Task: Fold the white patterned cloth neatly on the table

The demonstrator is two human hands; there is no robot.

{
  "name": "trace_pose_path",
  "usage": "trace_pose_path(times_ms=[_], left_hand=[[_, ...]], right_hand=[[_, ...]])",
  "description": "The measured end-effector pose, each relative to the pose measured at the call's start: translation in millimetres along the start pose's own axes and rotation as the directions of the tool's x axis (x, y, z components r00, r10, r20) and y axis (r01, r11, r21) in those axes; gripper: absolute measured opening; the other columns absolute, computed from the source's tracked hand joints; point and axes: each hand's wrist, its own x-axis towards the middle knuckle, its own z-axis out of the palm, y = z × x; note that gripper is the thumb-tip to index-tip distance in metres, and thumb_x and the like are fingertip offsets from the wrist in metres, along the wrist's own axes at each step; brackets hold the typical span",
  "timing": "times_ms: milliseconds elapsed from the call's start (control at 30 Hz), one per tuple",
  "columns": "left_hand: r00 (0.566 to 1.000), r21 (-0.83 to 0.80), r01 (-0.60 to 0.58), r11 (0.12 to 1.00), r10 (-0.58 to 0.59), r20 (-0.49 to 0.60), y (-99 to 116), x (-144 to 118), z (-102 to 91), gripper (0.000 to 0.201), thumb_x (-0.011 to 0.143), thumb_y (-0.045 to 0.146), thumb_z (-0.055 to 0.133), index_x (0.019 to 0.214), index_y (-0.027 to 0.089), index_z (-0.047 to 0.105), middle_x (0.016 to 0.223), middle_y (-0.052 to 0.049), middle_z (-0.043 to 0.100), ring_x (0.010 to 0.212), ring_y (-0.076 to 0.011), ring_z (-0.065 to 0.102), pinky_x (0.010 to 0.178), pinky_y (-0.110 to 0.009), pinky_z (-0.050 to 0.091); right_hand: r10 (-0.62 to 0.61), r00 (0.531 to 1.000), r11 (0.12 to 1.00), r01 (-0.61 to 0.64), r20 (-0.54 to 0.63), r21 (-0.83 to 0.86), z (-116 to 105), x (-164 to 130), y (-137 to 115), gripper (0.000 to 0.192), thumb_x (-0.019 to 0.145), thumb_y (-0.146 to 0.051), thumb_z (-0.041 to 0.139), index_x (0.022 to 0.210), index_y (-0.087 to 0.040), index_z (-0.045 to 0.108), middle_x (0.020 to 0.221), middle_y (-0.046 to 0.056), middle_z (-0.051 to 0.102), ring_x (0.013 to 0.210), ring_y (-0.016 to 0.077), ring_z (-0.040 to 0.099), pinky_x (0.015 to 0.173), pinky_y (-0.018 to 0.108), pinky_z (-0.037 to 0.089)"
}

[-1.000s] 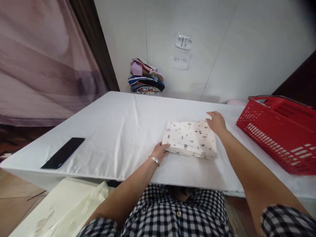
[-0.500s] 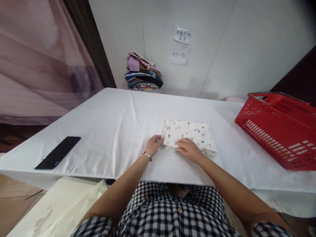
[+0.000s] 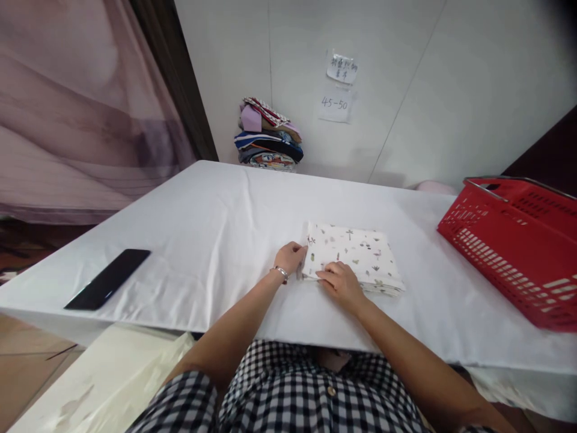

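A white cloth (image 3: 356,252) with small printed plants and animals lies folded in several layers on the table, right of the middle. At its left edge is my left hand (image 3: 290,257), with thumb and fingertips pinched on the border there. My right hand (image 3: 341,285) rests at the near edge, its bent fingers on the top layer and its thumb by the front fold. How far that thumb reaches between the layers is hard to see. A bracelet circles my left wrist.
The table (image 3: 202,228) has a wrinkled white cover. A black phone-like slab (image 3: 108,279) lies at the left, and a red plastic basket (image 3: 514,246) stands at the right. Beyond the far edge, folded fabrics (image 3: 270,135) are stacked against the wall, near two paper signs (image 3: 336,103).
My left hand has moved slightly up along the cloth's left edge, pinching the border. My right hand stays at the near edge. The whole view has shifted a little.
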Motion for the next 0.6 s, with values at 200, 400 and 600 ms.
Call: trace_pose_path(times_ms=[200, 400, 600], left_hand=[[0.997, 0.054, 0.049, 0.997, -0.052, 0.064, 12, 21, 10.8, 0.041, 0.07, 0.042, 0.062, 0.104, 0.019, 0.058, 0.098, -0.009, 0.067, 0.086, -0.0223, 0.06, 0.07, -0.028, 0.041], [0.997, 0.146, 0.019, 0.989, -0.029, 0.065, 7, 25, 13.1, 0.034, 0.072, 0.038, 0.059, 0.101, 0.02, 0.054, 0.091, -0.008, 0.067, 0.089, -0.0242, 0.06, 0.074, -0.03, 0.039], [0.998, 0.2, 0.021, 0.98, -0.032, 0.052, 11, 7, 25.3, 0.029, 0.072, 0.038, 0.059, 0.094, 0.019, 0.053, 0.091, -0.01, 0.065, 0.086, -0.0239, 0.06, 0.07, -0.03, 0.04]], right_hand=[[0.01, 1.0, 0.998, -0.01, 0.002, 0.07, -16, -17, 6, 0.024, 0.086, -0.021, 0.046, 0.105, -0.022, 0.062, 0.1, 0.007, 0.06, 0.092, 0.0198, 0.051, 0.08, 0.035, 0.04], [0.127, 0.992, 0.975, -0.121, 0.023, -0.187, -33, -65, 42, 0.038, 0.083, -0.019, 0.047, 0.121, -0.022, 0.052, 0.118, 0.008, 0.056, 0.108, 0.024, 0.048, 0.091, 0.042, 0.035], [0.128, 0.989, 0.93, -0.092, 0.079, -0.355, -44, -62, 91, 0.036, 0.082, -0.009, 0.04, 0.109, -0.021, 0.06, 0.114, 0.009, 0.061, 0.102, 0.0223, 0.052, 0.09, 0.04, 0.033]])
